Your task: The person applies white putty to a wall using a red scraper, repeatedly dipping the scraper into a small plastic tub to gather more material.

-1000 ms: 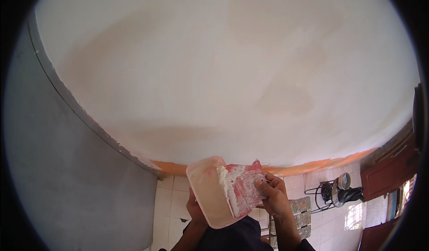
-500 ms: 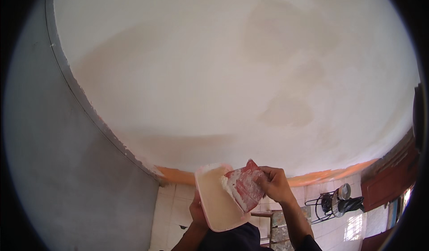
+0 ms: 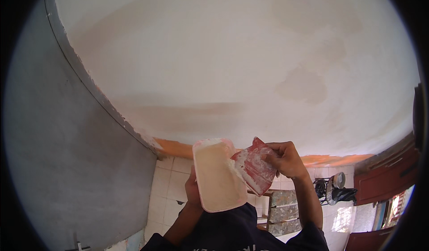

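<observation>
My left hand (image 3: 192, 190) is closed on the left side of a pinkish rectangular tub (image 3: 199, 180). Cream-white paste (image 3: 219, 175) covers the inside of the tub. A flat red putty spreader (image 3: 257, 166), smeared with white, is pinched between the thumb and fingers of my right hand (image 3: 283, 158). White paste lies along the spreader's left edge, which is at the tub's right rim. The fingers of my left hand are partly hidden behind the tub.
Ahead rises a white wall (image 3: 192, 63) with darker damp-looking patches and an orange strip (image 3: 176, 148) along its foot. A grey wall (image 3: 89, 135) stands at left. On the tiled floor are a speckled-topped step or bench (image 3: 284, 212) and a black metal stand (image 3: 322, 189) with a can (image 3: 339, 179).
Both hands, the tub and the spreader sit higher in the picture. The spreader has shifted right, from over the tub to its right rim. The view has tilted down.
</observation>
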Demonstrator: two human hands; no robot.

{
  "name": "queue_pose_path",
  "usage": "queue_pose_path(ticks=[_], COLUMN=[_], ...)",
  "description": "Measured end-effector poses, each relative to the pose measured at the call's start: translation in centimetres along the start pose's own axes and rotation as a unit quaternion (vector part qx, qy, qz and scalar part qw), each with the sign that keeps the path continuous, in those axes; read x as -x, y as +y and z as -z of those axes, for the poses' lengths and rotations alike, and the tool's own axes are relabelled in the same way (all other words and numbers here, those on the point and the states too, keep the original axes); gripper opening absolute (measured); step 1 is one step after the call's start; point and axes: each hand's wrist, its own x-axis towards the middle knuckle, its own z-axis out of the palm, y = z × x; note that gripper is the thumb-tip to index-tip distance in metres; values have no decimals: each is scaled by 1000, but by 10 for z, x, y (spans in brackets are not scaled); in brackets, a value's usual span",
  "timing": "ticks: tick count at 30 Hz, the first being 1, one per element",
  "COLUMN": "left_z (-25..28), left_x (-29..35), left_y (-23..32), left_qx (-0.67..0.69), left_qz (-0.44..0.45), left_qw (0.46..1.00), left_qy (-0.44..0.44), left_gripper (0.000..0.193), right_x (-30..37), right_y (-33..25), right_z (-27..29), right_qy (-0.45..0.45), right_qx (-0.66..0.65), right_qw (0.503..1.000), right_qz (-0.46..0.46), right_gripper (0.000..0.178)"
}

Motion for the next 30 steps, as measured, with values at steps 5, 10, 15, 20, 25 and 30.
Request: queue_pose_path(ticks=[5,10,15,20,25,30], left_z=[4,10,15,9,5,36], left_x=[1,3,4,3,6,6], left_y=[11,22,31,42,47,42], left_qx=[18,34,26,29,-35,23], left_qz=[2,4,-3,-3,-39,-11], left_qw=[1000,999,998,999,994,997], left_qy=[-12,5,65,43,94,77], left_gripper=[61,57,54,52,50,49], right_x=[1,8,17,20,23,19], right_y=[-5,-3,-11,5,10,17], right_z=[0,-4,-9,-13,-19,-27], right_qy=[-9,-5,4,17,25,9], right_qx=[9,4,20,-49,-189,-299], right_qw=[1000,999,999,998,981,954], right_qz=[-18,-31,-46,-19,-25,-15], right_gripper=[28,30,31,32,34,34])
